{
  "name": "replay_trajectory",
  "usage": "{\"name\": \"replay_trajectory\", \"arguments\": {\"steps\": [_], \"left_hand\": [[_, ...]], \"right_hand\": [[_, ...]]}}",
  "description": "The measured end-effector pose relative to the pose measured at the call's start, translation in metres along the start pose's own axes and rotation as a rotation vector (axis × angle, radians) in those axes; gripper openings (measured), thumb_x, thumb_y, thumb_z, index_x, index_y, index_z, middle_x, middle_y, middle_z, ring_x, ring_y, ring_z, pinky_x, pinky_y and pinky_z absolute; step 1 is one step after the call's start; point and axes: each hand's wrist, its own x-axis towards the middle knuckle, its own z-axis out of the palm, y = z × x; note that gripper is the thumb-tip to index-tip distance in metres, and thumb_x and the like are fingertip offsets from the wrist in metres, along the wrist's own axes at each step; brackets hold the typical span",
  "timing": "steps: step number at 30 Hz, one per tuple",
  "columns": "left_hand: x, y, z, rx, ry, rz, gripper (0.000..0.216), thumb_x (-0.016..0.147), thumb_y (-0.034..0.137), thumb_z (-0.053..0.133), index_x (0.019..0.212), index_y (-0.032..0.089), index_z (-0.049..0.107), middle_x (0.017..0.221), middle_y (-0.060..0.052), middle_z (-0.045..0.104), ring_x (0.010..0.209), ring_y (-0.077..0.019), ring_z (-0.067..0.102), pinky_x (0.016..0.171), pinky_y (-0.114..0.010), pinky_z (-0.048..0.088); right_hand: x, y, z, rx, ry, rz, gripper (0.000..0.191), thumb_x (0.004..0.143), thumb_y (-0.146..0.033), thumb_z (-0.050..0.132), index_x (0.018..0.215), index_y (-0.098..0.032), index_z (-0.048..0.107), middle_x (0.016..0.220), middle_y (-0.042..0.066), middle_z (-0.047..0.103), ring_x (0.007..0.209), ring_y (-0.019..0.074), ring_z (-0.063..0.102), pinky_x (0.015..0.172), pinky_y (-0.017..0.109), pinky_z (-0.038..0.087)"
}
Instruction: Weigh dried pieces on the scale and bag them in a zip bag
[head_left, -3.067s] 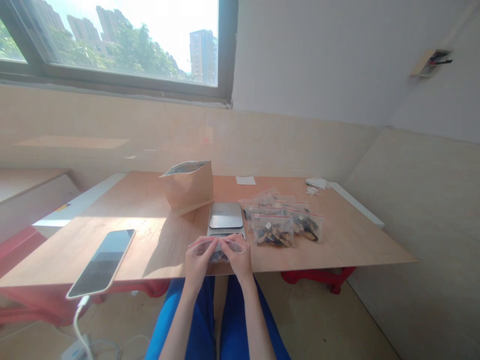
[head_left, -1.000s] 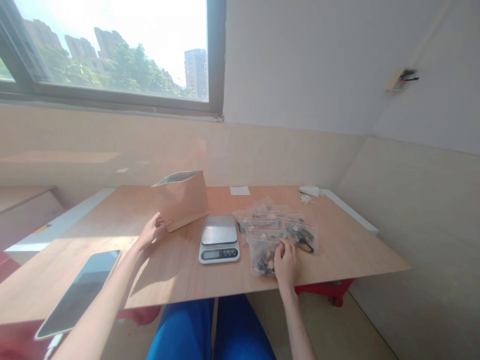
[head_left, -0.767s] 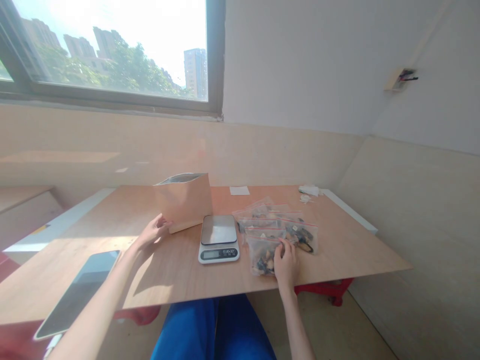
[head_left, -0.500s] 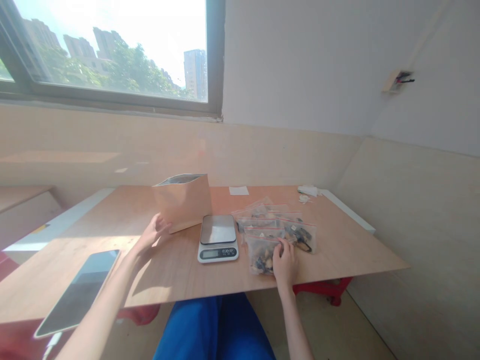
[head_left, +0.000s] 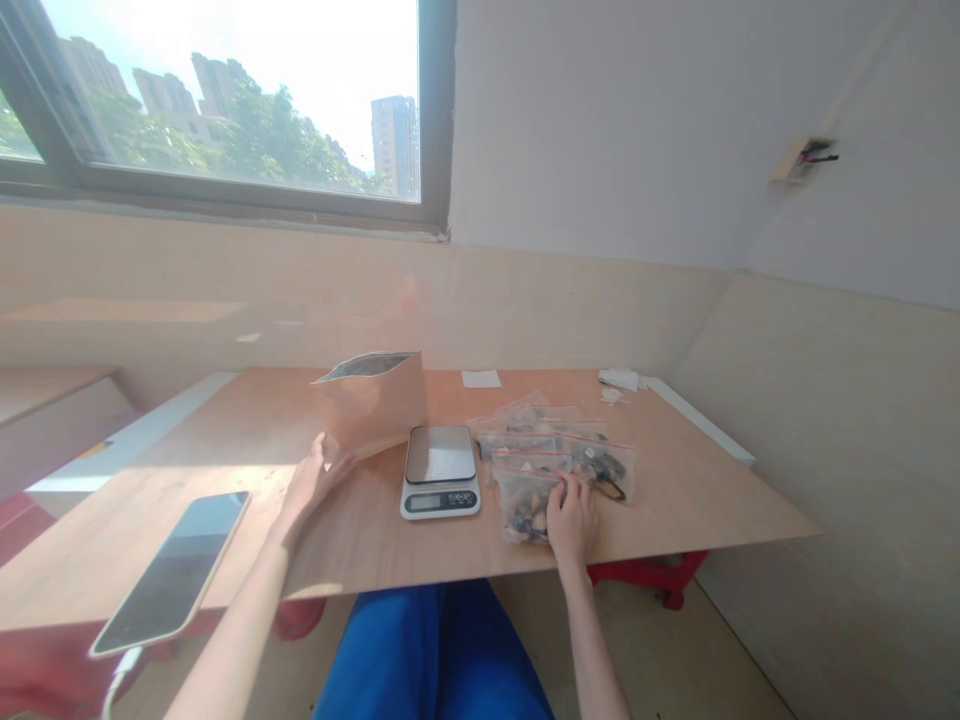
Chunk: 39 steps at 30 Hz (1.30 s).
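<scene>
A brown kraft paper pouch [head_left: 375,415] stands upright, its top gaping and showing a silvery lining. Beside its lower left corner is my left hand [head_left: 319,475], fingers and thumb apart, resting against the pouch without closing round it. My right hand [head_left: 571,515] grips the right side of a clear zip-lock bag [head_left: 525,508] holding small brown and dark pieces. More zip-lock bags [head_left: 600,465] with red seals lie overlapping behind it. Between my hands sits a white kitchen scale [head_left: 440,475] with a bare metal plate; its display reading is too small to make out.
A phone [head_left: 176,570] with a white cable lies at the left front edge of the wooden table [head_left: 360,560]. Toward the back are a white paper [head_left: 481,379] and some crumpled white material [head_left: 619,380]. Red stools [head_left: 652,572] stand underneath. Walls border the table behind and right.
The pouch has turned and tilted slightly, its mouth showing wider. My left hand has shifted a little at its corner, while my right hand stays on the zip-lock bag. The view has moved slightly.
</scene>
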Motion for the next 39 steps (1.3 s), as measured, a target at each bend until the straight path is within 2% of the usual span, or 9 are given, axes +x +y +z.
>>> {"name": "replay_trajectory", "arguments": {"steps": [4, 7, 12, 19, 22, 28, 33, 39], "left_hand": [[-0.004, 0.003, -0.002, -0.064, 0.022, 0.03, 0.063, 0.057, 0.054, 0.068, 0.107, 0.018, 0.058, 0.073, -0.01, 0.066, 0.086, -0.0343, 0.066, 0.076, -0.046, 0.042], [-0.005, 0.005, -0.003, -0.003, 0.021, 0.047, 0.06, 0.06, 0.055, 0.066, 0.107, 0.019, 0.058, 0.078, -0.012, 0.068, 0.085, -0.033, 0.067, 0.073, -0.043, 0.043], [-0.004, 0.006, -0.003, 0.08, -0.01, 0.079, 0.067, 0.063, 0.059, 0.06, 0.115, 0.016, 0.053, 0.083, -0.014, 0.069, 0.085, -0.0333, 0.067, 0.071, -0.042, 0.045], [-0.001, 0.006, -0.003, -0.018, 0.005, 0.034, 0.052, 0.057, 0.057, 0.067, 0.092, 0.019, 0.06, 0.08, -0.014, 0.069, 0.092, -0.0355, 0.065, 0.076, -0.045, 0.043], [-0.002, 0.008, -0.004, -0.021, -0.009, 0.033, 0.046, 0.059, 0.053, 0.067, 0.09, 0.02, 0.06, 0.083, -0.015, 0.069, 0.096, -0.0358, 0.064, 0.078, -0.046, 0.043], [-0.004, 0.01, -0.004, 0.057, -0.042, 0.057, 0.049, 0.067, 0.046, 0.062, 0.107, 0.017, 0.056, 0.1, -0.02, 0.066, 0.102, -0.0378, 0.06, 0.082, -0.048, 0.041], [-0.006, 0.011, -0.005, 0.155, -0.11, 0.065, 0.053, 0.076, 0.039, 0.053, 0.121, 0.012, 0.047, 0.115, -0.024, 0.06, 0.108, -0.0359, 0.057, 0.089, -0.046, 0.04], [-0.015, 0.012, -0.008, 0.266, -0.138, 0.06, 0.05, 0.083, 0.042, 0.042, 0.124, 0.013, 0.044, 0.119, -0.02, 0.059, 0.111, -0.0316, 0.056, 0.092, -0.042, 0.04]], "right_hand": [[0.0, 0.001, 0.003, -0.05, 0.003, -0.009, 0.04, 0.086, -0.026, 0.028, 0.103, -0.012, 0.061, 0.102, 0.017, 0.061, 0.089, 0.0294, 0.057, 0.072, 0.038, 0.042], [-0.001, 0.002, 0.003, -0.06, 0.007, -0.005, 0.039, 0.086, -0.026, 0.029, 0.104, -0.012, 0.061, 0.102, 0.016, 0.061, 0.089, 0.028, 0.058, 0.072, 0.036, 0.041], [-0.001, 0.003, 0.003, -0.066, -0.015, -0.011, 0.043, 0.089, -0.032, 0.027, 0.104, -0.011, 0.061, 0.105, 0.017, 0.061, 0.09, 0.0281, 0.057, 0.074, 0.036, 0.04], [-0.001, 0.004, 0.005, -0.076, -0.015, -0.013, 0.045, 0.091, -0.039, 0.026, 0.103, -0.013, 0.062, 0.104, 0.017, 0.061, 0.091, 0.0296, 0.057, 0.074, 0.038, 0.041], [-0.001, 0.003, 0.004, -0.075, -0.028, -0.002, 0.047, 0.09, -0.039, 0.026, 0.104, -0.012, 0.061, 0.105, 0.017, 0.06, 0.092, 0.0303, 0.057, 0.074, 0.038, 0.041], [0.0, 0.0, 0.0, -0.012, -0.042, 0.023, 0.048, 0.089, -0.039, 0.028, 0.105, -0.011, 0.063, 0.105, 0.017, 0.06, 0.092, 0.0297, 0.056, 0.076, 0.038, 0.04], [-0.001, 0.0, -0.003, 0.026, -0.033, -0.026, 0.044, 0.089, -0.035, 0.031, 0.116, -0.021, 0.063, 0.126, 0.015, 0.048, 0.102, 0.0275, 0.053, 0.081, 0.038, 0.04], [-0.003, 0.005, 0.002, 0.057, 0.013, -0.063, 0.041, 0.089, -0.042, 0.035, 0.1, -0.022, 0.069, 0.124, 0.014, 0.046, 0.109, 0.0293, 0.048, 0.085, 0.041, 0.038]]}}
